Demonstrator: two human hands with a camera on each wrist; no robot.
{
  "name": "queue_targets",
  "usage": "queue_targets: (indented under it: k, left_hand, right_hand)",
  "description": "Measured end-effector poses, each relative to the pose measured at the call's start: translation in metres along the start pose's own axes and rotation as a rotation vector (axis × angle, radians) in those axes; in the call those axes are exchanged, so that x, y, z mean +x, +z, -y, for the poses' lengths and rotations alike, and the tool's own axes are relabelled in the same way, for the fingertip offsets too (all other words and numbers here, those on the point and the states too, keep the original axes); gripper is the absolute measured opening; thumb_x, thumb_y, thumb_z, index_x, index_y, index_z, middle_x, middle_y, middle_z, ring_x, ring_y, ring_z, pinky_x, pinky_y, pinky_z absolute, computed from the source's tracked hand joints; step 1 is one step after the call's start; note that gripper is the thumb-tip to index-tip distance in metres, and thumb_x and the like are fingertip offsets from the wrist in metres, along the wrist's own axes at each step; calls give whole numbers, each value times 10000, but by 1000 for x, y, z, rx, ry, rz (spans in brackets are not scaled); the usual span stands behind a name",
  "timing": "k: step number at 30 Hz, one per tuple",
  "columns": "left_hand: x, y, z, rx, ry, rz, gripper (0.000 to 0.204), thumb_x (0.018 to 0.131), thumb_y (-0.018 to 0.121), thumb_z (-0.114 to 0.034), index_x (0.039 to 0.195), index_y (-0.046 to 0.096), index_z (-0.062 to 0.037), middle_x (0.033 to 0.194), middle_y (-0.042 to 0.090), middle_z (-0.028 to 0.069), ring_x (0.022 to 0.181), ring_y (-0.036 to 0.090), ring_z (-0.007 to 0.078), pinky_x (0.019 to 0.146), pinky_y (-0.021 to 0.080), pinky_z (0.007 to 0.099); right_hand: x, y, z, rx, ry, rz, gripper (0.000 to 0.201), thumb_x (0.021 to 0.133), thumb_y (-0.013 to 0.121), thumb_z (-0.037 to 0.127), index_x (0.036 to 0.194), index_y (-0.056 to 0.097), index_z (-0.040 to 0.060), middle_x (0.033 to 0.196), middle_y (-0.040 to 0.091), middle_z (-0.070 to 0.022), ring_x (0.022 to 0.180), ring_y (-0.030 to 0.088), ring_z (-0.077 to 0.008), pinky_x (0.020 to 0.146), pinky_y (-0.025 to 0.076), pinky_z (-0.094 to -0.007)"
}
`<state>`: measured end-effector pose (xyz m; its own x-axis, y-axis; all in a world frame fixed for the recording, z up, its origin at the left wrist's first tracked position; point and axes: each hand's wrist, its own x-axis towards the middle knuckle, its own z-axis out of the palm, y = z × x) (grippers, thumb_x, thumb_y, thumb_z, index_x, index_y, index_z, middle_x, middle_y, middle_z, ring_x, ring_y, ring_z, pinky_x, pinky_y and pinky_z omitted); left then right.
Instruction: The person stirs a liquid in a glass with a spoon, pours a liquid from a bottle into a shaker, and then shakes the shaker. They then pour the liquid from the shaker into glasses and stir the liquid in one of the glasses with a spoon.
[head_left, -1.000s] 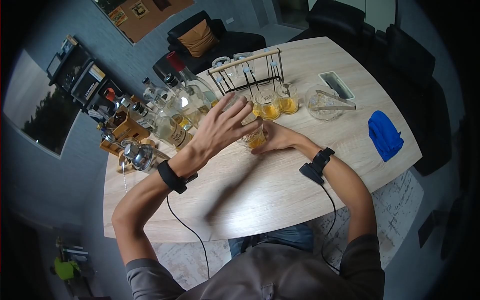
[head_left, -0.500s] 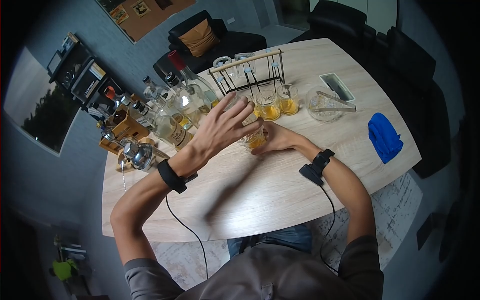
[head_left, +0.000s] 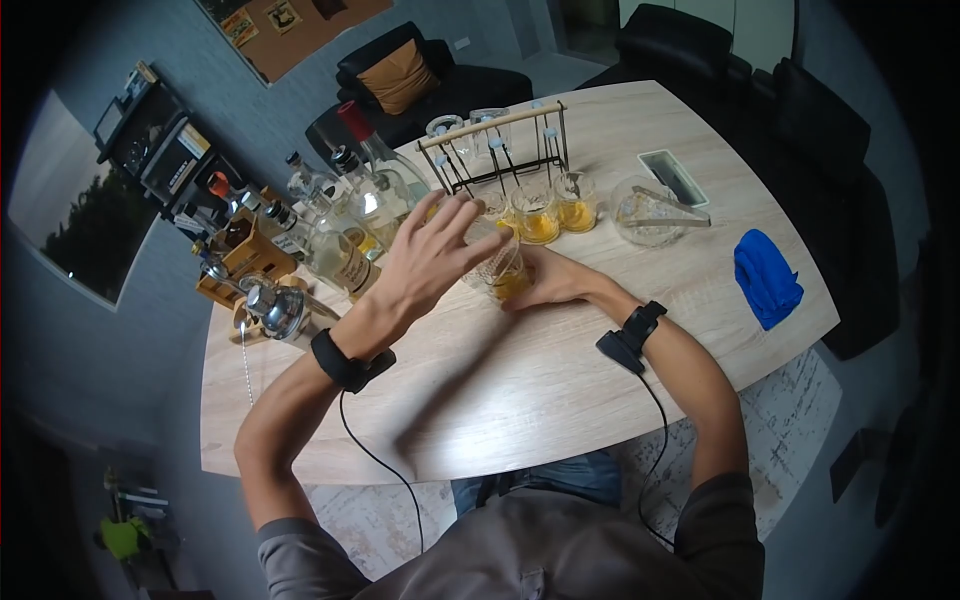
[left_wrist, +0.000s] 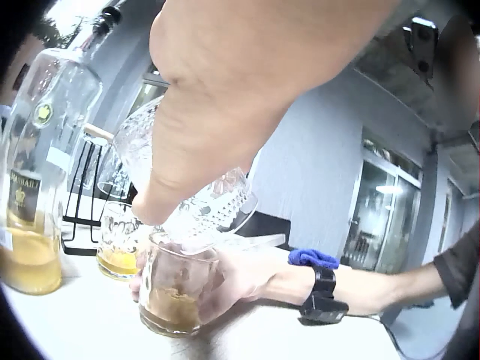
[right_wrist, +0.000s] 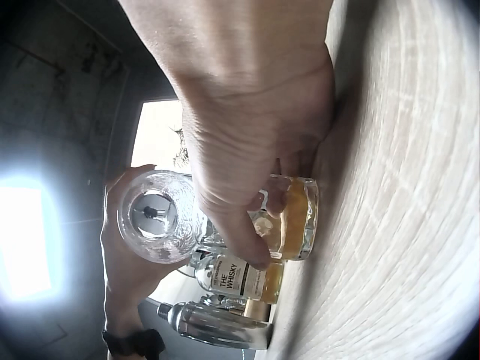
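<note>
The left hand (head_left: 425, 260) grips a clear patterned glass vessel (left_wrist: 217, 206), tilted over a short tumbler (left_wrist: 176, 289). In the right wrist view the vessel's round base (right_wrist: 155, 214) faces the camera beside the left hand (right_wrist: 124, 251). Low on the tabletop, the right hand (head_left: 558, 278) holds the tumbler (head_left: 508, 285), which has amber liquid at its bottom. The right thumb and fingers lie around the tumbler's side in the right wrist view. Whether liquid is flowing between the two glasses I cannot tell.
Behind the hands are glasses of amber liquid (head_left: 577, 205) and a wire rack (head_left: 490, 125). Bottles (head_left: 335, 258) and a metal shaker (head_left: 275, 308) stand left. Rightward lie a glass bowl with tongs (head_left: 645, 215), a framed tray (head_left: 675, 178) and a blue cloth (head_left: 767, 280).
My left hand has shifted slightly left and its wrist has turned a little, showing more of the glassware beneath its fingers. The right hand stays nearly still around the tumbler.
</note>
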<state>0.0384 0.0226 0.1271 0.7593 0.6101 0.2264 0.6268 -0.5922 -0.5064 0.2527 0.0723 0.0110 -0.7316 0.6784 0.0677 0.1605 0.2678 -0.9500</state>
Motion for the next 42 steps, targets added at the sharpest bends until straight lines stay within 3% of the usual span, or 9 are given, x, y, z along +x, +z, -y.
queue_targets:
  k: [2,4,5,6,9,16,28,34,42]
  left_hand:
    - [-6,-2,0,2,-15,-65,754,754,824,-119,1415,520,-317,1326,554,79,1283,521,259,1171,375,469]
    - [-12,-16,-3,-319,-266,31,861,648,897,-160,1416,523,-270,1321,559,96,1280,522,264,1153,375,474]
    - [-19,-19,-5,-398,-322,-35,894,601,925,-195,1400,523,-166,1320,569,132,1256,550,293,1109,419,467]
    - [-25,-16,-6,-398,-319,-40,894,601,925,-195,1400,523,-166,1320,569,132,1256,550,293,1109,419,467]
    - [-46,5,-9,-900,-522,-281,878,655,912,-303,1371,499,-8,1298,609,172,1172,626,316,1023,509,438]
    - [-87,26,-40,-1428,-869,-356,834,695,897,-227,1383,483,1,1328,567,139,1242,571,251,1084,453,385]
    - [-108,73,-46,-1610,-870,-362,872,709,916,-227,1412,455,5,1348,564,162,1249,568,250,1086,460,376]
    - [-109,84,-43,-1614,-859,-383,854,716,910,-184,1413,454,5,1336,577,158,1224,581,242,1058,482,363]
    - [-113,99,-46,-1647,-830,-444,858,721,892,-164,1427,430,-5,1360,552,143,1262,551,242,1074,455,367]
  right_hand:
    - [0,1,-1,20,-30,-3,779,704,874,235,1345,526,-38,1265,638,-157,1162,588,-255,1065,440,-360]
    - [1,1,-1,37,-64,-7,761,705,869,233,1335,534,-33,1258,639,-150,1153,589,-250,1059,442,-359]
    - [2,1,-3,55,-101,-1,751,706,870,234,1327,539,-26,1257,633,-146,1156,584,-241,1060,440,-355]
    - [4,2,-7,72,-139,5,741,706,871,235,1320,543,-20,1257,628,-142,1159,579,-231,1061,438,-351]
    - [8,1,-13,22,-139,21,770,702,899,236,1349,534,32,1311,601,-103,1224,550,-222,1092,421,-350]
    - [4,-1,-5,-34,-96,-23,740,703,876,263,1323,552,20,1273,603,-121,1187,564,-232,1069,427,-341]
    - [-31,-25,24,-327,44,-151,711,692,879,292,1283,585,29,1234,633,-130,1170,586,-229,1023,454,-321]
    - [-58,-33,34,-287,214,-446,751,662,897,303,1277,596,-8,1238,652,-154,1169,606,-231,1024,459,-313]
    - [-59,-51,8,-318,275,-583,771,688,920,219,1319,556,-34,1242,647,-129,1157,614,-198,1039,457,-302]
